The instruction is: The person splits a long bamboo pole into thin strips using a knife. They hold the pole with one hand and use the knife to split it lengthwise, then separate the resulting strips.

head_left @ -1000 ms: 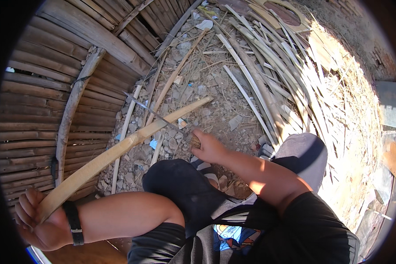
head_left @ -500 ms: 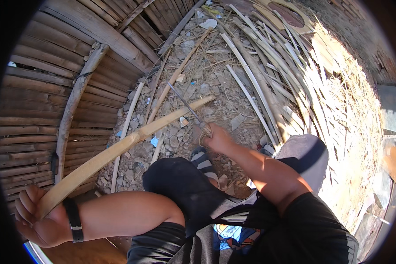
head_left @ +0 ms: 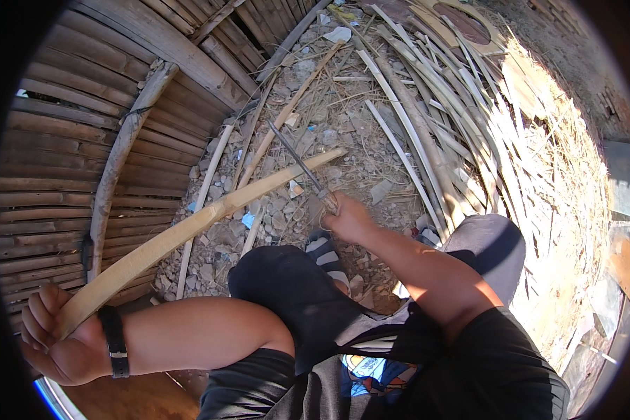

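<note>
At the lower left, my left hand (head_left: 66, 343) is wrapped round the near end of a long pale bamboo strip (head_left: 168, 246). The strip slants up to the right, its far end close to the rubble floor. My right hand (head_left: 348, 218), near the middle, grips the wooden handle of a long knife (head_left: 295, 157). Its thin blade points up and to the left, crossing over the strip near the far end. Whether the blade touches the strip I cannot tell.
A wall of bamboo slats (head_left: 49, 161) with a round post (head_left: 119, 161) rises on the left. Many split strips (head_left: 437, 133) lie in a heap on the right, beside sunlit straw (head_left: 560, 189). Stones (head_left: 220, 245) and further strips cover the ground before my bent knees (head_left: 269, 287).
The knife blade has tilted slightly and shows a wider face, its tip a little higher in view. Both hands keep their holds, and the strip has barely shifted.
</note>
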`<act>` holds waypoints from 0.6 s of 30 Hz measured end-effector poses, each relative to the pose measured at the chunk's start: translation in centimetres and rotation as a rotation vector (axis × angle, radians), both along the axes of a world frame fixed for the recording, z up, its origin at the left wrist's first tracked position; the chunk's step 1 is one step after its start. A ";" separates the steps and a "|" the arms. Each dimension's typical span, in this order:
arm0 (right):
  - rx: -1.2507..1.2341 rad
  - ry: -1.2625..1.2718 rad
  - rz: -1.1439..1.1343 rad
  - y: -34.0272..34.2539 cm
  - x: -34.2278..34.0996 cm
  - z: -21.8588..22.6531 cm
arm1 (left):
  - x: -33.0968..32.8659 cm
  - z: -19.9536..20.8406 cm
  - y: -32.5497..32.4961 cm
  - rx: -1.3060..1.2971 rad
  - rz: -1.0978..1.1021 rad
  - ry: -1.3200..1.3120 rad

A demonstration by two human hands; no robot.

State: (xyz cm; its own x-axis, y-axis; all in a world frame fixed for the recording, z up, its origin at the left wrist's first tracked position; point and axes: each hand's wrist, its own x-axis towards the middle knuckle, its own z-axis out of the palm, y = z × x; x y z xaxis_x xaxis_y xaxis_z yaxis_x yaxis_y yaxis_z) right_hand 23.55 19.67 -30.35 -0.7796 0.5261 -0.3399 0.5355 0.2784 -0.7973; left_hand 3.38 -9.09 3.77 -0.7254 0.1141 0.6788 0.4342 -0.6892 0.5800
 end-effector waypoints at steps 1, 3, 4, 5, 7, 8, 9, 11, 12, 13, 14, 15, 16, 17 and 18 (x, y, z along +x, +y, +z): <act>-0.035 -0.013 0.010 0.2 0.0 1.3 | -0.2 0.0 -0.2 0.003 -0.025 0.006; -0.057 0.032 0.070 -0.1 0.0 4.0 | 0.4 0.4 -0.4 0.013 -0.095 0.013; -0.047 0.095 0.117 -0.8 -0.3 5.2 | 0.6 0.6 -0.5 0.015 -0.118 0.015; -0.037 0.157 0.154 -1.2 -0.2 5.7 | 0.7 0.8 -0.3 0.012 -0.130 0.018; 0.028 0.290 0.154 -1.1 0.3 3.7 | 1.0 0.9 0.0 0.008 -0.142 -0.011; 0.059 0.260 0.119 -1.2 0.5 2.1 | 1.3 1.1 0.4 0.003 -0.144 -0.041; 0.089 0.229 0.082 -1.2 0.7 0.5 | 1.4 1.1 0.8 0.000 -0.148 -0.069; 0.158 -0.027 -0.051 -0.7 0.9 -1.5 | 0.8 0.6 1.2 -0.015 0.087 -0.025; 0.154 -0.044 -0.062 -0.3 0.9 -1.6 | 0.5 0.4 1.1 -0.023 0.209 -0.002; 0.151 -0.061 -0.073 0.1 1.0 -1.7 | 0.5 0.7 0.9 -0.024 0.151 -0.010; 0.145 -0.081 -0.077 0.1 0.9 -0.9 | 0.5 0.9 0.4 -0.028 0.100 -0.021; 0.104 -0.026 -0.022 -0.2 0.9 0.9 | 0.3 1.1 -0.3 -0.023 0.047 -0.046; 0.063 0.029 0.031 -0.5 0.6 3.1 | 0.0 1.4 -0.7 -0.021 -0.007 -0.073; 0.032 0.083 0.076 -0.8 0.5 4.4 | -0.5 1.8 -1.7 -0.002 -0.064 -0.106; 0.024 0.130 0.102 -1.4 0.4 4.4 | -0.3 1.7 -1.6 -0.063 0.046 -0.039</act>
State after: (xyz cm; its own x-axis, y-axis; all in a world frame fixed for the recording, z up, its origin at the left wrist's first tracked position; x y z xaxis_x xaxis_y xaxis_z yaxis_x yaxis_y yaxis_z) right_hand 23.99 18.29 -25.98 -0.8660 0.4485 -0.2210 0.3961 0.3456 -0.8507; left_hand 3.09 -10.65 5.43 -0.7567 0.1219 0.6422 0.4408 -0.6304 0.6390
